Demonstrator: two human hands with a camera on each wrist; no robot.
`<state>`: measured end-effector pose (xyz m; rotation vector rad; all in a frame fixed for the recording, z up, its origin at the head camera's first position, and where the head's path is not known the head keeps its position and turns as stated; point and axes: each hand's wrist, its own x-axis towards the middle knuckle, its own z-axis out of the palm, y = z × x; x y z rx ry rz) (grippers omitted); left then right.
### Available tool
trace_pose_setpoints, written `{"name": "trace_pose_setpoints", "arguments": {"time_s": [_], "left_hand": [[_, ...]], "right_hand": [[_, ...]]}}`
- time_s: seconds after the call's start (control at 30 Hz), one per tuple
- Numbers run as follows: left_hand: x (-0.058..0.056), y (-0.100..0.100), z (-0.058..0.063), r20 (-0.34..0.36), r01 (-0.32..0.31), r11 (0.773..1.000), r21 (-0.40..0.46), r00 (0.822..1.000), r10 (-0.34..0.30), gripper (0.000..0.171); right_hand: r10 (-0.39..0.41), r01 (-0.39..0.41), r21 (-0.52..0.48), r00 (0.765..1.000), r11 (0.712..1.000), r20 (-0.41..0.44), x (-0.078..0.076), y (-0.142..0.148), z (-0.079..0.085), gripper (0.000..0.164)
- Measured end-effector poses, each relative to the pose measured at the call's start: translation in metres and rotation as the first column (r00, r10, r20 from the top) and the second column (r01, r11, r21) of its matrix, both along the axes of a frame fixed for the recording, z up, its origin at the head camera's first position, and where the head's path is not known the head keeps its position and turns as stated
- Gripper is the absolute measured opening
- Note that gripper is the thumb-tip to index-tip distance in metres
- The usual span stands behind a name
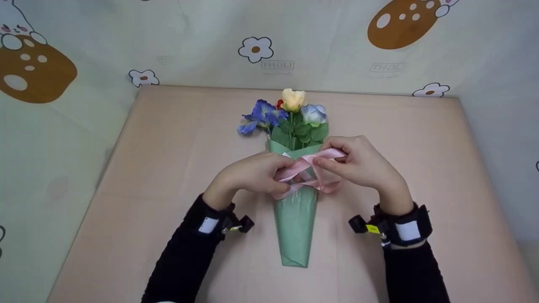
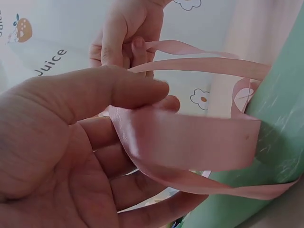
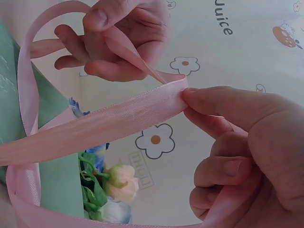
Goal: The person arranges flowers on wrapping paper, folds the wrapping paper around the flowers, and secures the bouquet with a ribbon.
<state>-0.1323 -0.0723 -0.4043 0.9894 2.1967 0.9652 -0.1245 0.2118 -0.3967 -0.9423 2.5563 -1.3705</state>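
A bouquet in green wrapping paper [image 1: 294,227] lies on the table, its narrow end toward me. Pink ribbon [image 1: 309,183] loops about its upper part. On the left side my left hand [image 1: 257,172] pinches a loop of ribbon [image 2: 199,140] between thumb and index finger. Opposite it, my right hand [image 1: 358,162] pinches another stretch of ribbon [image 3: 118,114] at thumb and fingertip; more ribbon runs under its curled fingers [image 3: 223,171]. In the head view the hands partly hide where the strands cross.
Out of the wrap's top stand a cream rose [image 1: 293,100], a purple-blue flower [image 1: 263,113], a pale blue flower [image 1: 313,113] and green leaves [image 1: 305,131]. Beneath is a pinkish table [image 1: 168,160]. A patterned cloth [image 1: 202,42] hangs behind and at both sides.
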Motion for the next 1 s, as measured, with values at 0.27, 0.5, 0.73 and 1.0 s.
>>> {"name": "trace_pose_setpoints", "arguments": {"time_s": [0.27,0.5,0.73,1.0], "left_hand": [[0.002,-0.005,0.002,-0.041,-0.039,0.999,-0.037,0.998,0.038,0.011],[0.004,-0.014,0.009,-0.216,-0.137,0.98,-0.146,0.971,0.104,0.027],[0.003,-0.029,0.016,-0.07,-0.304,0.953,0.005,0.95,0.304,0.028],[-0.003,-0.046,0.013,0.41,-0.515,0.81,0.28,0.827,0.384,0.022]], "right_hand": [[0.0,0.0,0.024,1.0,1.0,-0.022,0.001,0.0,0.001,0.009],[0.006,-0.006,0.033,1.0,0.999,0.002,0.001,0.0,0.002,0.009],[0.018,-0.019,0.043,1.0,0.999,0.022,0.001,0.002,0.002,0.009],[0.01,-0.011,0.064,1.0,0.998,0.024,0.002,0.009,0.005,0.009]]}}
